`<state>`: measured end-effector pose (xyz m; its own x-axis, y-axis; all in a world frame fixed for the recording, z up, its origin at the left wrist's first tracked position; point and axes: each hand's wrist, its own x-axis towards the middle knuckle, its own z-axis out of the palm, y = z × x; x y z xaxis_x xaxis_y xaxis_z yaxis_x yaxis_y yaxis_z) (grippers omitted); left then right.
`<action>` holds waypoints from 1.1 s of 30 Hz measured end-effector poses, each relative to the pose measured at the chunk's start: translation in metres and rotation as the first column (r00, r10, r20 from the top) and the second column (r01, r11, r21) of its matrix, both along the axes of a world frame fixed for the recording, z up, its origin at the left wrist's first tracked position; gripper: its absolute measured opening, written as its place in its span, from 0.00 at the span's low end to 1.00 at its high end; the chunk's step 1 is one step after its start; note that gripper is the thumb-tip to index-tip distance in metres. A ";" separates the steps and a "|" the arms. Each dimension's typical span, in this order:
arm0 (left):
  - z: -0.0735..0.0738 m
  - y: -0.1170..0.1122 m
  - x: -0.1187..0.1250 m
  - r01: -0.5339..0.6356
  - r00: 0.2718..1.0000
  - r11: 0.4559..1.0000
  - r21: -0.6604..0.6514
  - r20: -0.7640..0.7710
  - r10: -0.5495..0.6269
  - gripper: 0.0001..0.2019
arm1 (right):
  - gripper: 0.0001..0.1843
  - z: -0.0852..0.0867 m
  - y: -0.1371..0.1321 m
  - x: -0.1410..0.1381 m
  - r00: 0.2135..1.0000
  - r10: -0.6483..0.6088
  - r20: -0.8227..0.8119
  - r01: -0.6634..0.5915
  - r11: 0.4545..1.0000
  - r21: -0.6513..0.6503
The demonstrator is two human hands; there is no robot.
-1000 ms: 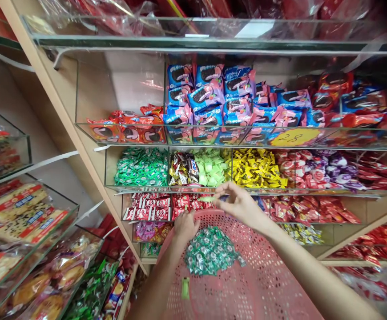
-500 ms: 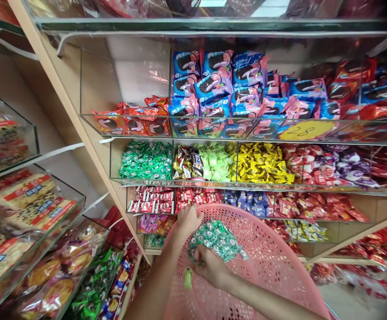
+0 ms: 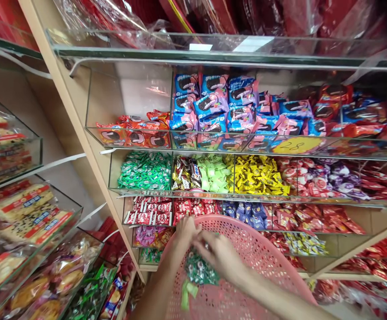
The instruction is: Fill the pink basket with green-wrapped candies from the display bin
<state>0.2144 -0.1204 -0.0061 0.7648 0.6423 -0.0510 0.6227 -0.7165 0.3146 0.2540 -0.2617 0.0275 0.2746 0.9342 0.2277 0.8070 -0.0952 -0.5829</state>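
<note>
My left hand [image 3: 186, 230] is closed at the upper left rim of a large pink perforated plastic basket [image 3: 263, 249]. My right hand [image 3: 218, 255] is beside it, fingers bent in a pinch close to the left hand's fingertips. What either hand grips is hidden behind the fingers. Right below them, inside the basket, a bunched mass of green-wrapped candies [image 3: 200, 270] shows; whether a clear bag surrounds it I cannot tell. Lower down in the basket are light-green wrapped candies [image 3: 187, 294].
Ahead are glass-fronted shelves with blue cookie packs [image 3: 210, 102], green candies [image 3: 145, 171], yellow candies [image 3: 258, 175] and red-and-white packets [image 3: 150, 211]. A yellow price card [image 3: 292, 145] reads 28. Wrapped snack bars [image 3: 30, 220] fill the left shelves.
My right hand has moved up, off the lower side of the green candies, to my left hand. The candy mass looks narrower and lower. More light-green candy shows. The camera view has tilted up.
</note>
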 end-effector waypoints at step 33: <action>-0.002 0.002 0.000 0.010 0.999 1.000 0.015 0.049 -0.010 0.20 | 0.08 0.098 0.023 0.059 0.976 -0.212 0.045 0.195 0.949 0.248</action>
